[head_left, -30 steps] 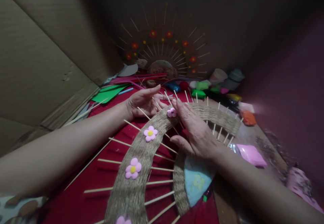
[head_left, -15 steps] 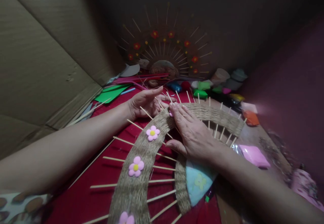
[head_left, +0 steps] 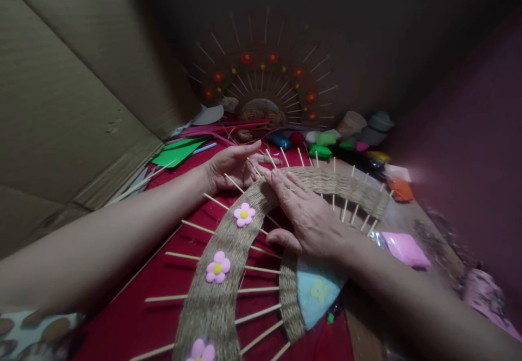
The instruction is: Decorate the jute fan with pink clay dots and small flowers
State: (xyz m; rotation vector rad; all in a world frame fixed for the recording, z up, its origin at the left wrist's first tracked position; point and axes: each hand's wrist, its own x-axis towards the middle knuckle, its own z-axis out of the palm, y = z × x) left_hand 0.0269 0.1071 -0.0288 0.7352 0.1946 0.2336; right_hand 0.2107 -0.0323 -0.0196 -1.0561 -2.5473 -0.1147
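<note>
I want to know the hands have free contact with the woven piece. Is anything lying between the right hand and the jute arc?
Nothing visible does. The right hand lies flat on the jute arc, fingers pressing its top bend. The left hand rests at the arc's outer edge among the wooden skewers.

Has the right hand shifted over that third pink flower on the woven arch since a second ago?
Yes. The right hand has slid forward along the woven arch, and its fingertips now cover the flower that showed before.

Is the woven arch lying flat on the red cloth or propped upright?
Lying flat. The woven arch rests on the red cloth, its sticks spread level, with the right hand pressed palm-down on it.
</note>
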